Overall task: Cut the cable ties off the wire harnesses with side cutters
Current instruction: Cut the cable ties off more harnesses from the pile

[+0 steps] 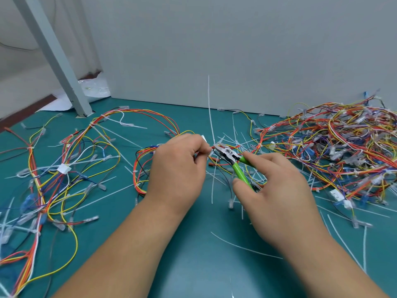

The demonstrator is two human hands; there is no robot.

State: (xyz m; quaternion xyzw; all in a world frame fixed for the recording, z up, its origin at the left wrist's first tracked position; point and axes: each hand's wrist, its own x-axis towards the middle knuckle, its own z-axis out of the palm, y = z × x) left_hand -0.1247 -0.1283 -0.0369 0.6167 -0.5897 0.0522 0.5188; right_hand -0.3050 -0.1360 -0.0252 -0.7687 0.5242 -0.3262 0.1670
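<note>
My right hand (277,188) grips the green-handled side cutters (231,157), whose steel jaws point left and stand slightly apart at a red wire. My left hand (178,166) pinches a wire harness (141,160) of red, orange, yellow and black wires just left of the jaws. A long white cable tie (209,108) sticks up from the spot between my hands. The tie's head is hidden behind my left fingers.
A large tangled pile of harnesses (343,143) fills the right of the teal mat (197,265). Loose harnesses (53,173) spread over the left. Cut white tie pieces (245,246) litter the middle. A grey post (58,59) and a grey wall stand behind.
</note>
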